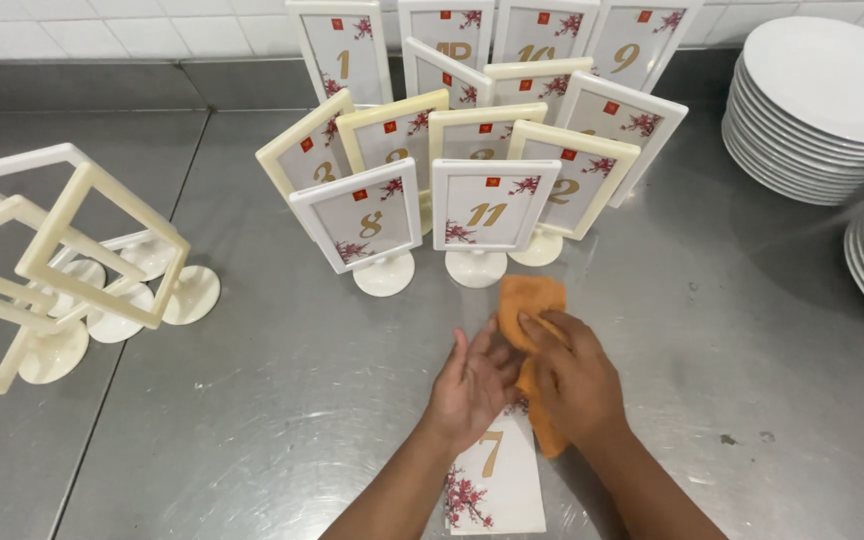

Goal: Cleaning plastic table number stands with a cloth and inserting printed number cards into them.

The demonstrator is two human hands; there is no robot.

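A white number card (497,482) with gold digit and red blossom print lies flat on the steel counter (282,400) near the front edge. My left hand (470,385) presses on its upper end, fingers spread. My right hand (574,377) holds an orange cloth (529,298) against the counter at the card's top right; part of the cloth is hidden under the hand.
Several framed number stands (482,205) cluster upright behind the hands. Several empty cream and white frames on round bases (82,260) stand at the left. Two stacks of white plates (817,100) sit at the right, against a tiled wall.
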